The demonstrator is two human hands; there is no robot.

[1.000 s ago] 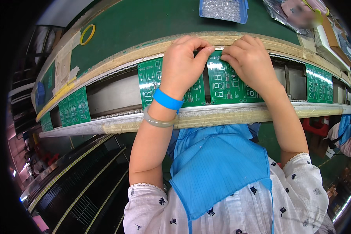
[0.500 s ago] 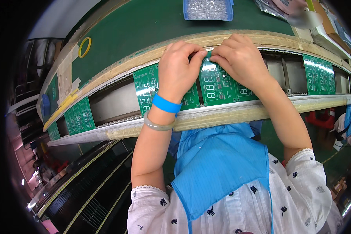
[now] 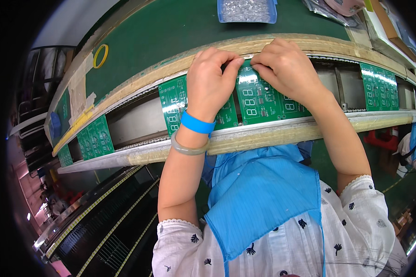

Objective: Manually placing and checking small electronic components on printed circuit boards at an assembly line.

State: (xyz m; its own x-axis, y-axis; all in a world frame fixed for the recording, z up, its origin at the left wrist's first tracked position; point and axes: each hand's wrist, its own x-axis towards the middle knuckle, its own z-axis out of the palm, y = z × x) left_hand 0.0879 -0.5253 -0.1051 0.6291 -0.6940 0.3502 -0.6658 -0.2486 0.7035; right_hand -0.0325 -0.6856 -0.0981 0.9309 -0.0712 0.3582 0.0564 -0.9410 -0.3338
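My left hand (image 3: 211,85) and my right hand (image 3: 286,71) meet at the far edge of a green circuit board (image 3: 259,104) with white digit displays. Thumb and forefinger are pinched together on each hand, the tips close to each other over that edge. Whatever sits between the fingertips is too small or hidden to name. Under my left wrist lies a second green board (image 3: 171,106), partly covered by the hand. Both boards rest across the rails of a conveyor track (image 3: 259,131).
More green boards lie on the track at the left (image 3: 95,137) and right (image 3: 380,87). Beyond the far rail, a blue bin (image 3: 274,15) holds small clear parts on the green tabletop (image 3: 171,34). A yellow ring (image 3: 95,60) lies there too. Black racks (image 3: 101,221) stand at lower left.
My hands stay almost in place, with the left fingertips shifted slightly left. A pale blurred shape at the upper right has moved away.
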